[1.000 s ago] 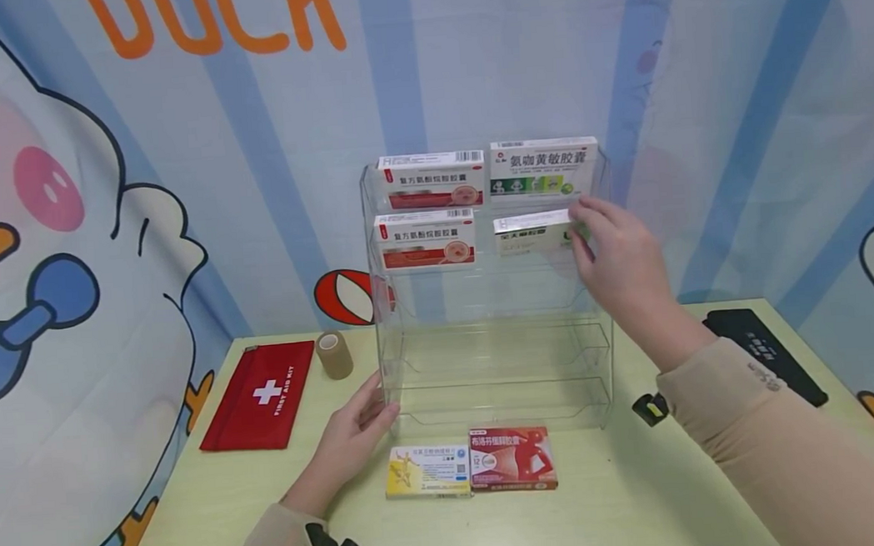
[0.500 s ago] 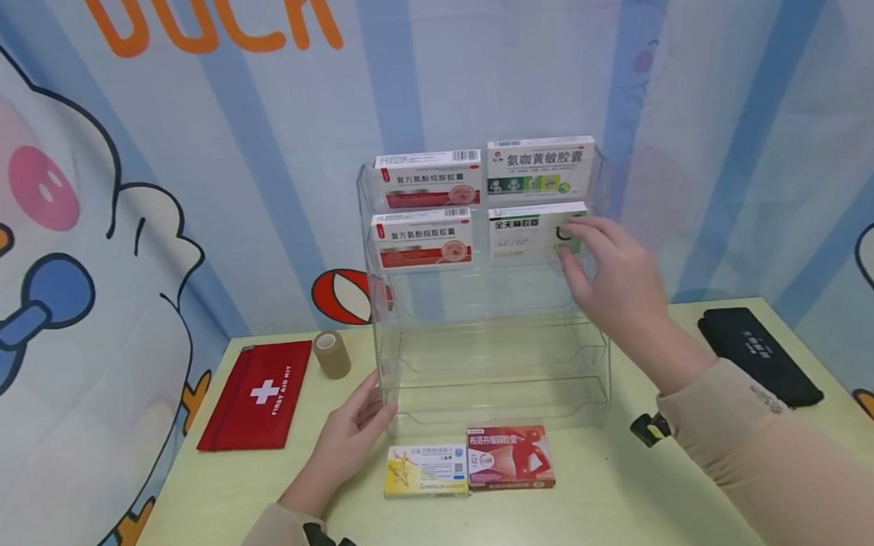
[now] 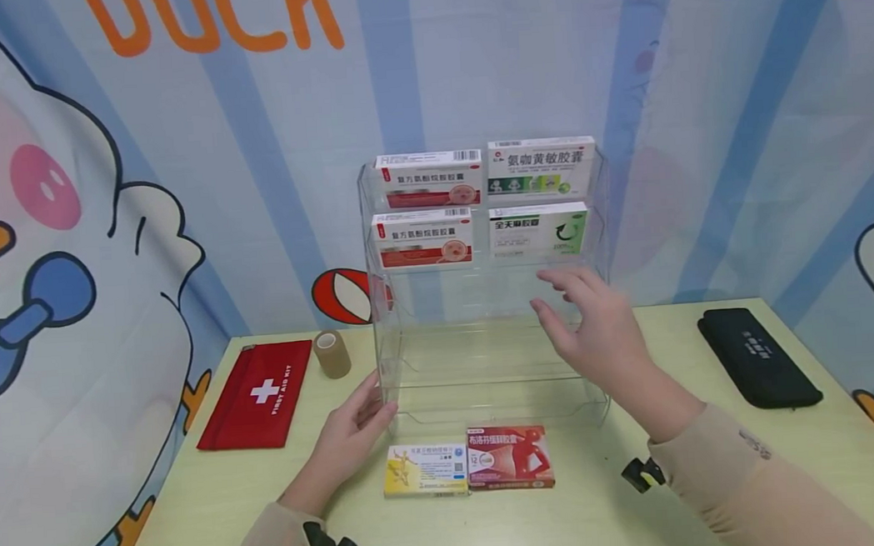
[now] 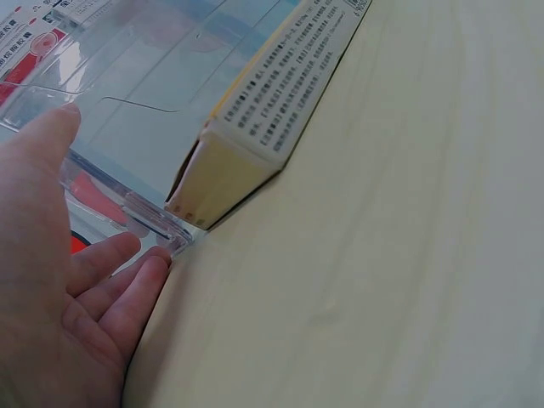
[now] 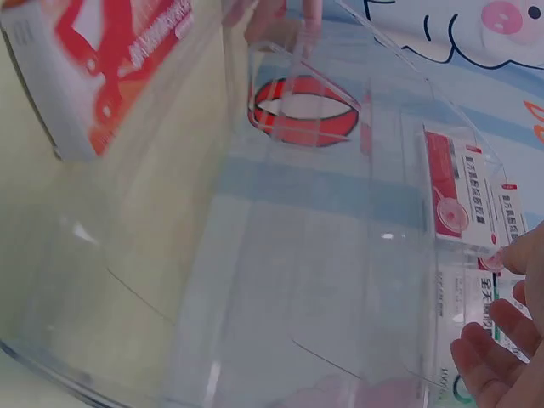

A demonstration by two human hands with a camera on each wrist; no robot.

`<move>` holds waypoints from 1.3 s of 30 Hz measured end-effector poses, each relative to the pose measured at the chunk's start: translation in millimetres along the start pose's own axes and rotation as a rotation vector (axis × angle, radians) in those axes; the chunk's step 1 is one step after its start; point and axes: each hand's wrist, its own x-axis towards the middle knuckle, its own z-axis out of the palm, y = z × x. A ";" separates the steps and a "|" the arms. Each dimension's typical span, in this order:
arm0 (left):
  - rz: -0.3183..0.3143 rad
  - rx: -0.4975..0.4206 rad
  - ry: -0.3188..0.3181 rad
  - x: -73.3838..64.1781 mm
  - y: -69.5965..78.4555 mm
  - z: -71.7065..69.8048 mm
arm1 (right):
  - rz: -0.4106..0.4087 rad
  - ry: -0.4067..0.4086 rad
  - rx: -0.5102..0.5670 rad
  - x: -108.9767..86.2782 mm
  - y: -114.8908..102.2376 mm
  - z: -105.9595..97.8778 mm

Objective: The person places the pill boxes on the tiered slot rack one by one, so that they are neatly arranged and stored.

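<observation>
A clear plastic tiered display rack [image 3: 504, 394] stands on the table. My left hand [image 3: 350, 429] grips its lower left side, thumb in front and fingers round the outer edge in the left wrist view. My right hand [image 3: 598, 322] holds nothing, its fingers loosely spread before the rack's right half. Just above it, a white-and-green medicine box [image 3: 528, 231] sits in the second tier, beside a red-and-white medicine box [image 3: 423, 239]. The top tier bears another red-and-white box [image 3: 429, 180] and a white capsule box with a green strip [image 3: 541, 166].
A yellow-and-white medicine box [image 3: 426, 470] and a red medicine box [image 3: 510, 459] lie side by side before the rack. Left of it are a red first aid pouch [image 3: 257, 397] and a brown tape roll [image 3: 333, 354]. A black case [image 3: 759, 358] lies far right.
The white-and-green box has tipped back into its second-tier place. My right hand has let go of it and moved down and slightly left. My left hand stays on the rack.
</observation>
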 end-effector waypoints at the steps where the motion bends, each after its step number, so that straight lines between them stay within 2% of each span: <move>1: 0.005 -0.002 0.001 -0.1 -0.1 0.1 | 0.003 -0.009 0.006 -4.5 -1.1 2.0; 9: 0.012 -0.008 -0.003 -1.5 -1.4 0.8 | 0.035 -0.101 0.016 -39.4 -9.9 17.1; 15: 0.015 -0.005 0.002 -2.0 0.1 0.1 | 0.026 -0.127 0.055 -62.2 -10.7 27.6; 20: 0.001 -0.006 0.000 -1.4 -1.2 0.5 | 0.054 -0.171 0.078 -78.7 -11.6 35.8; 30: 0.001 -0.011 -0.004 -1.3 0.7 0.5 | 0.139 -0.231 0.115 -103.8 -15.3 48.5; 39: -0.003 -0.005 -0.008 -0.9 1.6 -0.3 | 0.150 -0.211 0.113 -116.7 -15.5 53.1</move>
